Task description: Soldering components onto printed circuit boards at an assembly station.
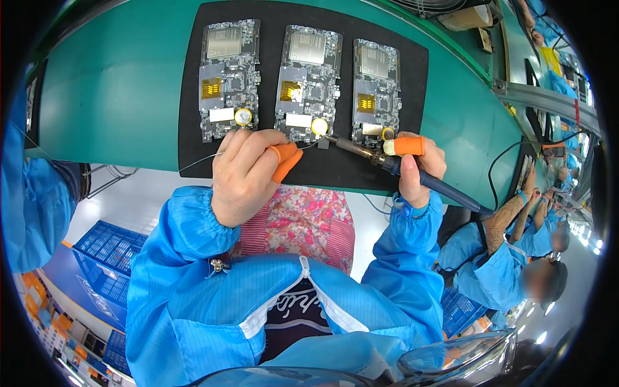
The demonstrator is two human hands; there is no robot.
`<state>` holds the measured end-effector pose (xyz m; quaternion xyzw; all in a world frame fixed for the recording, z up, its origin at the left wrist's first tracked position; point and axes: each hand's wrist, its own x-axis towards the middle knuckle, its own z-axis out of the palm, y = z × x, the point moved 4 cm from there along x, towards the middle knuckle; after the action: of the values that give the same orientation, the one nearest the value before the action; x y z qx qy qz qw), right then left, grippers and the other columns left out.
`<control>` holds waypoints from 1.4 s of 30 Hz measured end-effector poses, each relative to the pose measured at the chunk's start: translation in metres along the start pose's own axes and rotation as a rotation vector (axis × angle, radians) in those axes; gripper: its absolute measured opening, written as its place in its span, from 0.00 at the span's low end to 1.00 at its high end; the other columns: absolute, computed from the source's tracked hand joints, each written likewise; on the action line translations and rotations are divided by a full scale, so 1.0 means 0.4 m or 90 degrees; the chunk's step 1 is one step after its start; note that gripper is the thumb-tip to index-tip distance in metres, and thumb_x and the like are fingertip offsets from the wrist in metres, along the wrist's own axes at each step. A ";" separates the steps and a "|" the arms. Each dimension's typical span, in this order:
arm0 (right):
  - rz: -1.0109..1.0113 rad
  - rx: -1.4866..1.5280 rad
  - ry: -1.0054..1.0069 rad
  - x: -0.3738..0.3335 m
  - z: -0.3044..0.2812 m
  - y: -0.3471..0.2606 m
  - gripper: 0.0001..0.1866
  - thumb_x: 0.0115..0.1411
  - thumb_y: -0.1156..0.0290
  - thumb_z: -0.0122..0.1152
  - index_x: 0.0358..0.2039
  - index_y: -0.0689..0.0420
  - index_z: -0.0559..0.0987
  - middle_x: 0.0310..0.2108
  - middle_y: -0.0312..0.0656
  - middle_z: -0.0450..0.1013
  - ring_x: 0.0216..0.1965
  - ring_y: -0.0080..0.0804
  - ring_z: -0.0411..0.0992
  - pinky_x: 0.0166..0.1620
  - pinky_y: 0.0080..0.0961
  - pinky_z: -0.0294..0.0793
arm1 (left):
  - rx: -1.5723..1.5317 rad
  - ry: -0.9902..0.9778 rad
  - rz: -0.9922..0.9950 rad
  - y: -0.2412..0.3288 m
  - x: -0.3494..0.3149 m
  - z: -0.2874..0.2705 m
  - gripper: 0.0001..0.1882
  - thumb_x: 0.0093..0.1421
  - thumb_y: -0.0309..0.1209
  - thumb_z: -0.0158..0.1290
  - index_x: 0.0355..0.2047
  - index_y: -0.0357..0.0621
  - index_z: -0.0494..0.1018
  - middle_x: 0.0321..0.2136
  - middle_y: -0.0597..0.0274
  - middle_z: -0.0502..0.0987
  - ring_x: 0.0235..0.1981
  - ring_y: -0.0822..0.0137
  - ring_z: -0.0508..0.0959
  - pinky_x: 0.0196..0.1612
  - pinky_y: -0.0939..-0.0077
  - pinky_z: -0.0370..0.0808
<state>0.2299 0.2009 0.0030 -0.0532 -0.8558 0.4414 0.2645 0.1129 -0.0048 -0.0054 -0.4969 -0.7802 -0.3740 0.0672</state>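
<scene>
Three green-grey circuit boards lie side by side on a black mat point(348, 173): a left board point(231, 80), a middle board point(311, 87) and a right board point(377, 87). Each carries a silver metal shield, an amber patch and a round yellow-rimmed coin cell. My left hand point(246, 169), with orange finger cots, pinches thin solder wire point(201, 159) at the middle board's near edge. In my right hand point(422, 164), also wearing finger cots, is a soldering iron point(448, 190). Its tip points left, close to the middle board's coin cell point(319, 126); contact is unclear.
The mat rests on a green bench point(135, 97). A black cord point(493, 174) trails from the iron at the right. Metal framing point(541, 95) runs past the bench's right end, with co-workers in blue beyond. Blue crates point(109, 251) stand at lower left.
</scene>
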 end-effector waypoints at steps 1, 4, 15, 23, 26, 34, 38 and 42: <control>-0.003 0.003 0.013 -0.001 -0.001 0.000 0.12 0.44 0.70 0.52 0.24 0.67 0.74 0.15 0.44 0.68 0.15 0.35 0.66 0.21 0.25 0.65 | -0.004 0.003 0.002 0.001 0.001 0.000 0.12 0.34 0.19 0.62 0.21 0.37 0.72 0.28 0.62 0.72 0.25 0.65 0.69 0.25 0.76 0.66; -0.006 -0.009 -0.013 0.002 0.001 -0.005 0.11 0.44 0.71 0.52 0.24 0.67 0.74 0.14 0.43 0.67 0.14 0.35 0.66 0.21 0.25 0.65 | -0.008 0.000 0.005 0.004 0.007 0.002 0.12 0.34 0.19 0.62 0.21 0.37 0.71 0.28 0.62 0.72 0.25 0.65 0.69 0.25 0.76 0.66; -0.022 -0.011 -0.019 0.004 0.004 -0.002 0.10 0.42 0.72 0.52 0.23 0.67 0.74 0.14 0.44 0.67 0.14 0.35 0.66 0.21 0.25 0.66 | 0.002 -0.017 0.042 0.020 0.029 0.025 0.11 0.34 0.19 0.60 0.20 0.37 0.71 0.29 0.63 0.73 0.26 0.65 0.69 0.26 0.75 0.67; -0.007 -0.002 -0.006 0.005 0.003 -0.001 0.11 0.43 0.71 0.52 0.22 0.67 0.74 0.14 0.44 0.68 0.13 0.35 0.66 0.20 0.24 0.66 | 0.036 -0.018 0.047 0.023 0.036 0.018 0.12 0.32 0.18 0.58 0.21 0.38 0.72 0.30 0.65 0.74 0.28 0.65 0.70 0.31 0.73 0.67; -0.027 0.004 -0.012 0.007 0.003 -0.002 0.11 0.43 0.71 0.52 0.23 0.67 0.74 0.14 0.44 0.68 0.13 0.35 0.66 0.20 0.24 0.65 | 0.058 -0.009 0.076 0.022 0.037 0.013 0.10 0.36 0.23 0.58 0.22 0.41 0.71 0.29 0.66 0.72 0.28 0.68 0.70 0.28 0.75 0.66; 0.102 0.018 0.060 -0.023 -0.021 0.008 0.13 0.46 0.67 0.52 0.25 0.67 0.75 0.19 0.46 0.71 0.19 0.35 0.69 0.25 0.25 0.68 | -0.116 -0.029 -0.118 0.006 0.023 -0.030 0.14 0.41 0.15 0.57 0.30 0.35 0.69 0.41 0.55 0.66 0.36 0.58 0.71 0.36 0.70 0.70; 0.023 0.010 0.043 -0.018 -0.007 -0.012 0.14 0.46 0.66 0.53 0.24 0.67 0.75 0.19 0.46 0.71 0.18 0.36 0.69 0.25 0.27 0.68 | -0.055 -0.074 -0.084 0.003 0.007 -0.031 0.13 0.41 0.16 0.56 0.29 0.36 0.70 0.38 0.57 0.68 0.34 0.59 0.70 0.35 0.71 0.69; 0.044 -0.012 0.017 -0.008 0.006 -0.018 0.14 0.46 0.66 0.53 0.24 0.67 0.75 0.18 0.46 0.70 0.17 0.36 0.68 0.24 0.26 0.68 | -0.009 -0.059 -0.059 -0.003 0.001 -0.026 0.11 0.39 0.18 0.57 0.25 0.37 0.71 0.34 0.60 0.70 0.29 0.62 0.69 0.30 0.73 0.67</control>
<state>0.2325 0.1938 0.0059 -0.0911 -0.8541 0.4411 0.2600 0.1088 -0.0116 0.0017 -0.4773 -0.8022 -0.3585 0.0103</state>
